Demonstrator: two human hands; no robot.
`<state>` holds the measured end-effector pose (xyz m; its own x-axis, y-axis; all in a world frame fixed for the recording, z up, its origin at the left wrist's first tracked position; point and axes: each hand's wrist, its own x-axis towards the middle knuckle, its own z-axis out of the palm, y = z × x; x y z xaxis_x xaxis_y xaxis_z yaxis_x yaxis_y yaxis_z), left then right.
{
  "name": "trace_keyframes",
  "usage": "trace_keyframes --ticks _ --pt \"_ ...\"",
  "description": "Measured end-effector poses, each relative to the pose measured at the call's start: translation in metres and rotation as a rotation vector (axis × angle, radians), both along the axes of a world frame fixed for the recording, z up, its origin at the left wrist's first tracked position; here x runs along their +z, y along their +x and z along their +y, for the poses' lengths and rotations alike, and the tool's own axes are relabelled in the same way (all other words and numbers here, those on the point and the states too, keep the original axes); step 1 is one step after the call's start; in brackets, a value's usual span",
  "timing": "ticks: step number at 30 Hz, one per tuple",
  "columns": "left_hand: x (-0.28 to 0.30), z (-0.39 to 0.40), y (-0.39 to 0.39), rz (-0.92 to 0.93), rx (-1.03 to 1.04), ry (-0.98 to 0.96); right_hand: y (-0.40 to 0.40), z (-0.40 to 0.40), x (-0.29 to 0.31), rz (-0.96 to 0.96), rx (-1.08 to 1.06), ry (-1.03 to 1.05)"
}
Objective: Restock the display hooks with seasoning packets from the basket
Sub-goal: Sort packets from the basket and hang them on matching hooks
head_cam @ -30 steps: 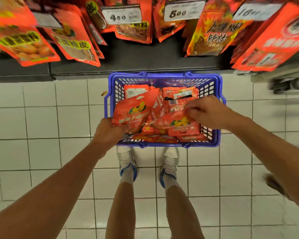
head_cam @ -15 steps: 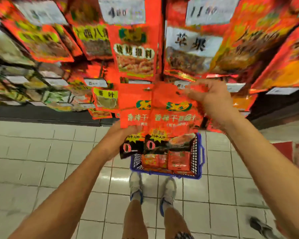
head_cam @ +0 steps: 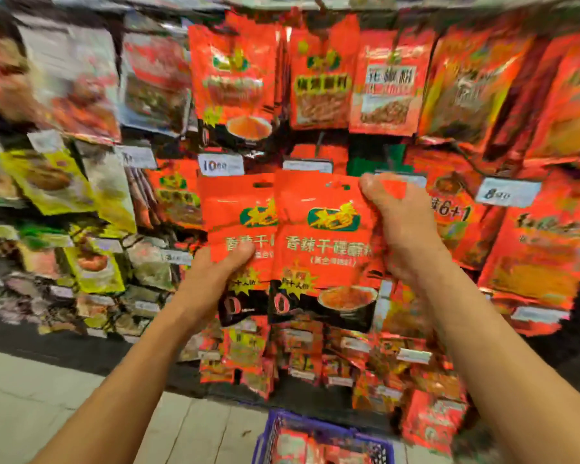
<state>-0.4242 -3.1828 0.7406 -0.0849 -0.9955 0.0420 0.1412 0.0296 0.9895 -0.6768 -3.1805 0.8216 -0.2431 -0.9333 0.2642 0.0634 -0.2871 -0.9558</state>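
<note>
The left hand (head_cam: 211, 276) grips the lower left corner of two overlapping seasoning packets (head_cam: 318, 242), thumb across the front; a second ago both hands were down in the basket (head_cam: 318, 440), which now sits at the bottom edge of view. The packets have been lifted to mid-display, in front of the hanging rows, just below a price tag (head_cam: 220, 164). The right hand (head_cam: 404, 226) pinches their upper right corner. The picking looks done; what remains is threading the hang holes onto a hook, which blur hides
</note>
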Motion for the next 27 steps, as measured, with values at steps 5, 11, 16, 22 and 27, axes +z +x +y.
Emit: trace_keyframes --ticks 5,11,16,22,27 --pt "0.069 -0.028 0.041 0.013 0.056 -0.206 0.031 -0.015 0.07 0.082 -0.094 -0.11" --pt "0.123 -0.07 0.109 0.033 0.143 -0.285 0.08 -0.055 0.126 0.169 -0.166 -0.163" --pt "0.138 -0.103 0.147 -0.01 0.18 -0.308 0.118 -0.104 0.141 0.161 -0.188 -0.078" --pt "0.152 -0.14 0.17 -0.022 0.184 -0.346 0.148 -0.151 0.149 0.096 -0.218 -0.053" --pt "0.156 -0.164 0.188 0.007 0.17 -0.386 0.156 -0.172 0.151 0.098 -0.253 -0.078"
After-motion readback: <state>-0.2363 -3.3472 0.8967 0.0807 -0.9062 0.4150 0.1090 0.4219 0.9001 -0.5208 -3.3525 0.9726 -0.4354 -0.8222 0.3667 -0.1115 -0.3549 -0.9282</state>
